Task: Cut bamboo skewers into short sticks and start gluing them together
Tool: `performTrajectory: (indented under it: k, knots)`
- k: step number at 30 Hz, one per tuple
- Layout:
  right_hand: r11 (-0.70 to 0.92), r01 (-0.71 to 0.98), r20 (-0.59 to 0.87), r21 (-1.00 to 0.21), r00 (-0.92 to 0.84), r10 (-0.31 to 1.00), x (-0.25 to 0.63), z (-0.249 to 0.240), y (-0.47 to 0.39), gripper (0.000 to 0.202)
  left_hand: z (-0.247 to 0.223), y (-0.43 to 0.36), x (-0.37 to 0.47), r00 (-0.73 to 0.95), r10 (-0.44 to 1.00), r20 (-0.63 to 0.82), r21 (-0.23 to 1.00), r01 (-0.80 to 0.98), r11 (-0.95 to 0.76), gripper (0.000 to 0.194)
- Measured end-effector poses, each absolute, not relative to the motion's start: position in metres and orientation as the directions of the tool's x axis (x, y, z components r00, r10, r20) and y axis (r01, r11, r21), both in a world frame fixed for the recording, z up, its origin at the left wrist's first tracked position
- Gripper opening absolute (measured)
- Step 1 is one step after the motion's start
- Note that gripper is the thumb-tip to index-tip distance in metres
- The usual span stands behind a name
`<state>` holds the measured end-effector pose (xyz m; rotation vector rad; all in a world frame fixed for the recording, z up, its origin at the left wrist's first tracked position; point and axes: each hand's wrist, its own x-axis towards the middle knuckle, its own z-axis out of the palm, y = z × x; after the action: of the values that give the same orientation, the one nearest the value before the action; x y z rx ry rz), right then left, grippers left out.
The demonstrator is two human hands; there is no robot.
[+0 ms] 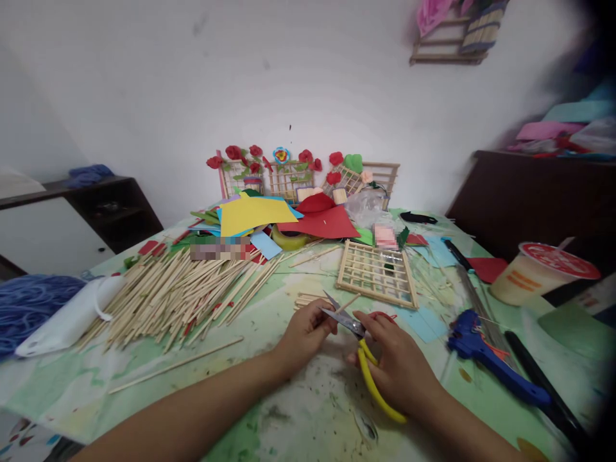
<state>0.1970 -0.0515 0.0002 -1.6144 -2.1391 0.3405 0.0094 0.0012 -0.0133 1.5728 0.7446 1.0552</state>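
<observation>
My right hand is closed around a pair of scissors with yellow handles, their blades parted and pointing left toward my other hand. My left hand is closed in a pinch on a thin wooden stick, which slants up to the right by the blades. My fingers hide the stick's lower end. Just behind my left hand lie several short cut sticks. A lattice panel of glued sticks lies flat beyond my right hand.
Left is a large pile of wooden sticks, beside a white bottle-like object and blue yarn. A blue glue gun and a lidded cup stand right. Coloured sheets and stick frames with red flowers are at the back.
</observation>
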Motion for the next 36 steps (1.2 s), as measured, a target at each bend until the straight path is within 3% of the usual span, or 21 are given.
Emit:
performTrajectory:
  k: [7,25,36]
  knots:
    - [0.279,0.856,0.19,-0.435,-0.215,0.958,0.195,0.002,-0.054,0.06,-0.008,0.0,0.006,0.428,0.851,0.304,0.896,0.176,-0.408,0.034]
    - [0.294,0.808,0.126,-0.51,-0.268,0.955,0.2,0.01,-0.053,0.062,-0.004,0.004,0.003,0.533,0.778,0.331,0.859,0.172,-0.483,0.034]
    - [0.322,0.812,0.107,-0.486,-0.311,0.944,0.2,0.014,-0.054,0.057,-0.003,0.001,0.003,0.511,0.816,0.27,0.864,0.245,-0.44,0.036]
